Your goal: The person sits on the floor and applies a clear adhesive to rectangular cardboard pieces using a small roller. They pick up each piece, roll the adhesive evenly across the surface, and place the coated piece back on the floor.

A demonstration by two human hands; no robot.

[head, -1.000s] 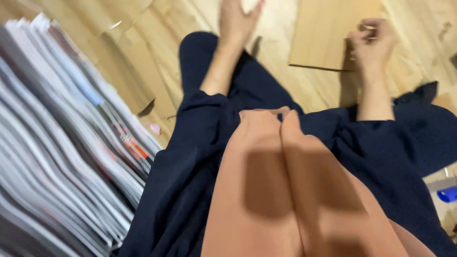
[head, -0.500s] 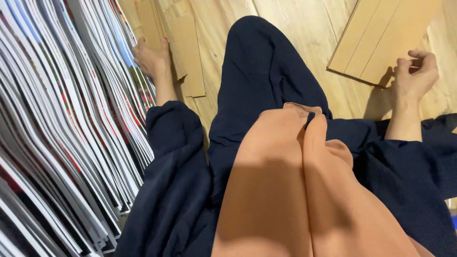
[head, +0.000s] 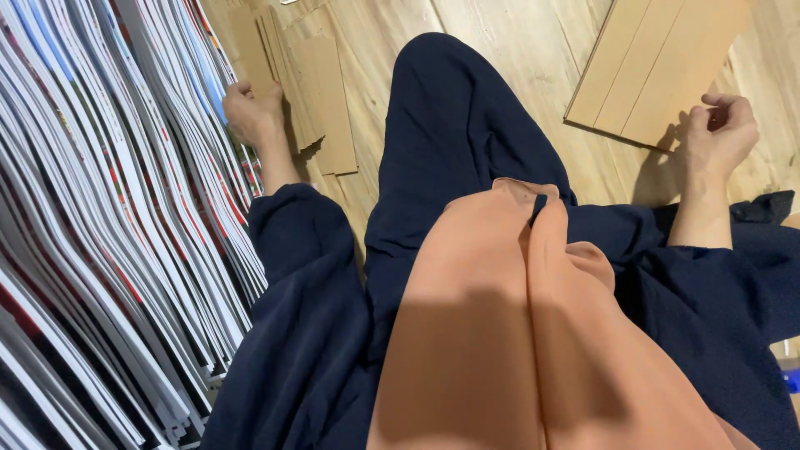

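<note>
Left hand (head: 254,112): fingers curling shut, resting at the far left between the magazines (head: 108,233) and cardboard strips (head: 321,100). Right hand (head: 721,133): fingers curling loosely, touching the cardboard sheet (head: 658,67) at the far right, gripping nothing visible.

Two hands, the left hand (head: 252,112) and the right hand (head: 718,133), two groups of flat cardboard pieces (head: 312,92) (head: 658,62) on the wooden floor (head: 500,33), and one long row of stacked magazines (head: 100,233), too many to count.
</note>
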